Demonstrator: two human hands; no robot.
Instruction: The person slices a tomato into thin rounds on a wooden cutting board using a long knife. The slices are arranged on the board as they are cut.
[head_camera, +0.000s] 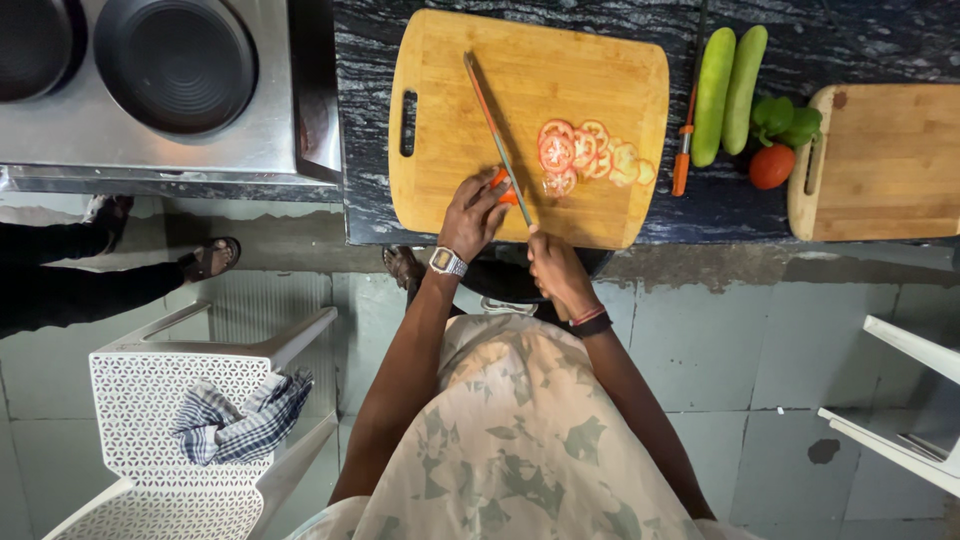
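Clasping an orange-handled knife (497, 140), the left hand (472, 213) rests on the bamboo cutting board (470, 60) beside finished tomato slices (590, 155); cucumbers (728, 92) lie uncut, right hand (553, 268) loosely empty.

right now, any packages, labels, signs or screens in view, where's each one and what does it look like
Wristwatch: the only screen, on the left wrist just below the left hand that grips the orange-handled knife; small rectangular pale face in a silver metal case and band; face too small to make out.
Packages, labels, signs: none in view.
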